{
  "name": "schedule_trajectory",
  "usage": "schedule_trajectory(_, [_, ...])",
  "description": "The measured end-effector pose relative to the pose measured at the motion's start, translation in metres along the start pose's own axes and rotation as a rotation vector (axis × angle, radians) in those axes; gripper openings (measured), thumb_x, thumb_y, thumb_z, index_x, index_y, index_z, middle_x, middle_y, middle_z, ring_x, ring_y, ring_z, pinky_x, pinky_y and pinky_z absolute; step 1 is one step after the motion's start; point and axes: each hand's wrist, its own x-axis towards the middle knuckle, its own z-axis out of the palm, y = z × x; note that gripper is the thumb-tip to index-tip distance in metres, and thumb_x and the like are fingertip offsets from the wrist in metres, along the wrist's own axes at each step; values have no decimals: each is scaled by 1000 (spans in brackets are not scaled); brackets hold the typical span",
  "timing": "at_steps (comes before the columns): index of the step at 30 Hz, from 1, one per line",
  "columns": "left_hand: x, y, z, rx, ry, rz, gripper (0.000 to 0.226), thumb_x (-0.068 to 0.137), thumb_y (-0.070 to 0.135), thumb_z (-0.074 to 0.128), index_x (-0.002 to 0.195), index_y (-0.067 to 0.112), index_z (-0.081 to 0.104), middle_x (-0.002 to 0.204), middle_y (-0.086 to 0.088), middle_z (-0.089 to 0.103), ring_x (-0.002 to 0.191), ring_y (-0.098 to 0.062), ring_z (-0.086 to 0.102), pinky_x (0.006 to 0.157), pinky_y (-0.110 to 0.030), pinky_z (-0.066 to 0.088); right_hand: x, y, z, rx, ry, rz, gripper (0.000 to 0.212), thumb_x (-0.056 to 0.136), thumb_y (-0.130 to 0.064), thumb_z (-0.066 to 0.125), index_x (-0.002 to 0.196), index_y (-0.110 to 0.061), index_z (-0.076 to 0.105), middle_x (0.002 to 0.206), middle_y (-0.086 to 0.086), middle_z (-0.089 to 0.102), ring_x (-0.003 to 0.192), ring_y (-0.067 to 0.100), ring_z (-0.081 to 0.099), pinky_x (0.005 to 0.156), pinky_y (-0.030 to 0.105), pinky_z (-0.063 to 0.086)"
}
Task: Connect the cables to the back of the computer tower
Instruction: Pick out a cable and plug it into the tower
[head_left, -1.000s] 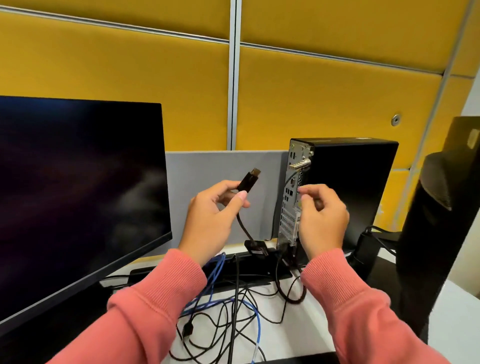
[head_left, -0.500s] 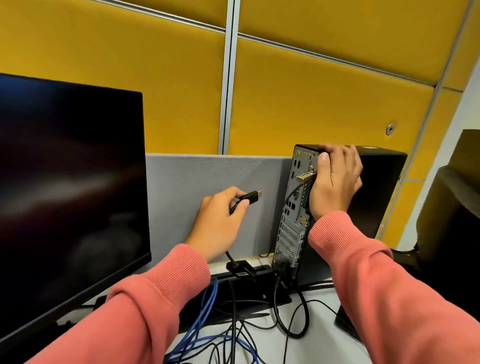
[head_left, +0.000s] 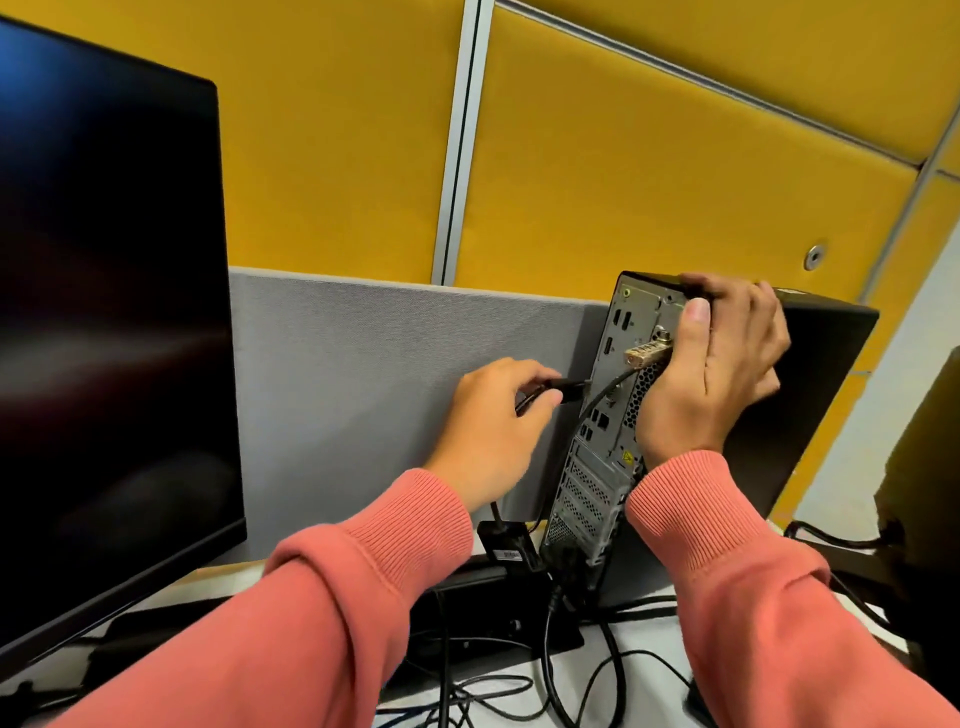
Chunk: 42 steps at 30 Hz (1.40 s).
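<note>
A black computer tower stands upright on the desk, its metal back panel with ports and vents turned towards me. My right hand grips the tower's top rear corner, thumb on the back panel beside a brass-coloured lock. My left hand pinches a black cable plug, held level with its tip right at the panel's left edge. Whether the tip touches a port cannot be made out. The cable runs down from my left hand to a small black adapter on the desk.
A large dark monitor fills the left side. A grey partition and yellow wall panels stand behind. Tangled black cables lie on the white desk below the tower. A dark object stands at the right edge.
My left hand has carried the plug rightwards to the back panel's edge. My right hand stays gripping the tower's top rear corner, where it rose from the panel's middle a second ago. The view has closed in.
</note>
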Motion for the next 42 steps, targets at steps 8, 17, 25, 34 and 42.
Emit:
schedule_trajectory(8, [19,13,18,-236,80,-53,18,96,11,68,108,22,76,93,8,74,88,-3,67,73,-10,50,-1,3,0,15,1,-15,31,99,-34,34,116,-30,60,136,-14,50,145,9,27,109,49,20])
schedule_trajectory(17, [9,-2,12,-75,-7,-156,36,97,-1,55,103,29,73,89,4,74,71,-17,67,71,-31,58,-1,1,0,34,-5,-10,30,100,-32,36,116,-29,60,136,-15,49,145,7,25,108,44,18])
schedule_trajectory(25, [0,-4,13,-9,-63,-69,11,99,21,61,104,27,69,82,0,68,72,-9,58,66,-20,44,-1,2,1,28,-5,-9,31,99,-33,36,117,-29,60,136,-15,50,145,7,25,108,45,18])
schedule_trajectory(34, [-5,-13,17,-33,-8,-39,16,97,18,67,110,22,75,99,12,72,91,-2,64,81,-15,49,-2,1,0,36,2,-13,30,99,-31,37,117,-29,60,136,-13,51,145,8,26,110,51,21])
schedule_trajectory(42, [11,1,17,-254,107,-67,16,98,16,63,102,30,67,91,10,71,92,-10,68,87,-41,56,-2,1,1,34,0,-11,29,99,-31,38,117,-30,60,136,-16,50,145,8,26,111,54,22])
